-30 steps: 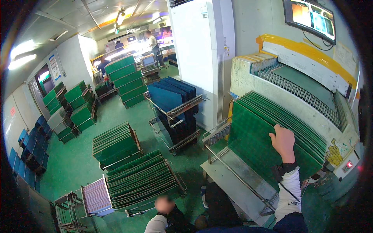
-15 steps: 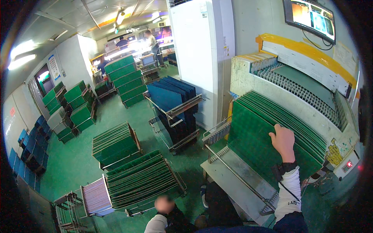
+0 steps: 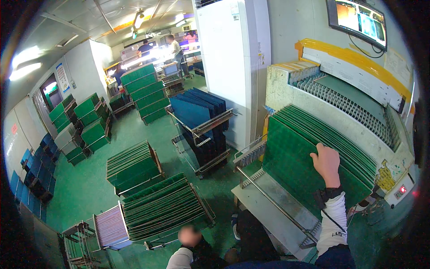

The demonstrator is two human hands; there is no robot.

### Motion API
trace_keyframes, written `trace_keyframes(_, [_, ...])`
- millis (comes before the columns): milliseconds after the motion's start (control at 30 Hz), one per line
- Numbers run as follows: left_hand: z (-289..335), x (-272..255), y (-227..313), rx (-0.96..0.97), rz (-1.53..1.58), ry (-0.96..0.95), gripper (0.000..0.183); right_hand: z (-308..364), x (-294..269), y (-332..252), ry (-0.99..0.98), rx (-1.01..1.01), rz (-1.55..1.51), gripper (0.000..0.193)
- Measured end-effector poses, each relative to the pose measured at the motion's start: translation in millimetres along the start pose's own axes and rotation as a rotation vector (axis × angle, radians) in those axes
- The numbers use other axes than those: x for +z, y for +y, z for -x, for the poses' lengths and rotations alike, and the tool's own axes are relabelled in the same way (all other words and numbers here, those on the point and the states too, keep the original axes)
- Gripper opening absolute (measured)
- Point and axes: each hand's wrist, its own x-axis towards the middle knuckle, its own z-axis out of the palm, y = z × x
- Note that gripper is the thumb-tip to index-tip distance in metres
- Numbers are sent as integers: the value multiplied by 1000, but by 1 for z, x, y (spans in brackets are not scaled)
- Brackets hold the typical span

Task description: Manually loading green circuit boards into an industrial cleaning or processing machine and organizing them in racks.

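Note:
My right hand (image 3: 327, 163) rests on the top edge of the front green circuit panel (image 3: 291, 166) in a row of several upright green panels standing on a grey metal rack table (image 3: 264, 208). Its fingers curl over the panel's edge. My left hand (image 3: 190, 236) hangs low near the bottom of the view, blurred, above the green floor, touching nothing I can make out. Behind the panels sits a cream machine (image 3: 349, 103) with a toothed conveyor slot.
A cart of blue panels (image 3: 197, 112) stands beside a white column (image 3: 233, 62). Floor racks of green panels (image 3: 163, 206) (image 3: 132, 166) lie to the left, with a rack of pale sheets (image 3: 109, 228). More green stacks and people stand far back. A monitor (image 3: 358, 20) hangs upper right.

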Motion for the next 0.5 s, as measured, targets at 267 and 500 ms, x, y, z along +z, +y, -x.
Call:
trace_keyframes(267, [-1,0,1,-8,-4,-7,59,0,3,3,16,-12,9,31])
trace_keyframes(500, [-2,4,-1,2,-1,7,58,0,5,3,10,-15,15,31])
